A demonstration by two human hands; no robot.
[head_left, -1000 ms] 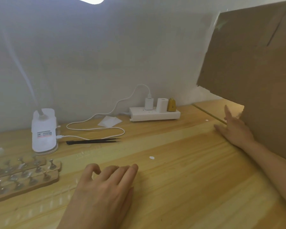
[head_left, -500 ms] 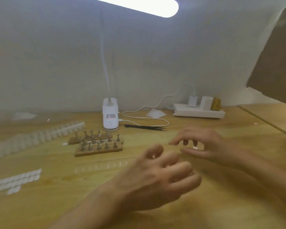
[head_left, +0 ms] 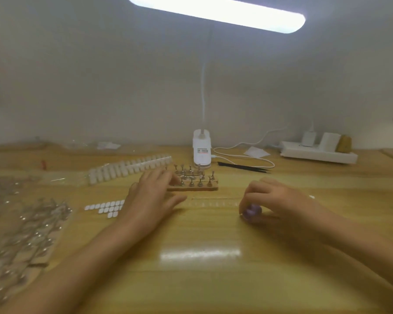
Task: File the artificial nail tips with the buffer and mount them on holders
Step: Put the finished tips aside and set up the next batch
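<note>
Wooden table point(head_left: 202, 279) set against a pale wall, lit by a lamp bar point(head_left: 216, 13) overhead. Landmark: the holder block point(head_left: 200, 185), a wooden base carrying two rows of small upright metal stands, at the middle of the table. Behind the holder block stands the white lamp base point(head_left: 201, 148); behind it and to the right lie black tweezers point(head_left: 243, 167), a looped white cable point(head_left: 243, 156) and, farther right against the wall, a power strip point(head_left: 318, 154). Left of the holder block and angled away from it lies a long row of white nail tips point(head_left: 127, 168). In front of it to the left lies a sheet of small white pads point(head_left: 104, 207), and just in front of it a clear strip of nail tips point(head_left: 213, 201), faint against the wood. Far left of the holder block lie clear bags of metal stands point(head_left: 21, 223), blurred. Left hand point(head_left: 150, 196): released, with fingers extended over the left end of the holder block; blur hides whether they touch it. Right hand point(head_left: 279, 200): in front of the holder block to the right, with fingers curled down around a small purple object point(head_left: 251, 211) that rests on the table; its identity is not legible.
</note>
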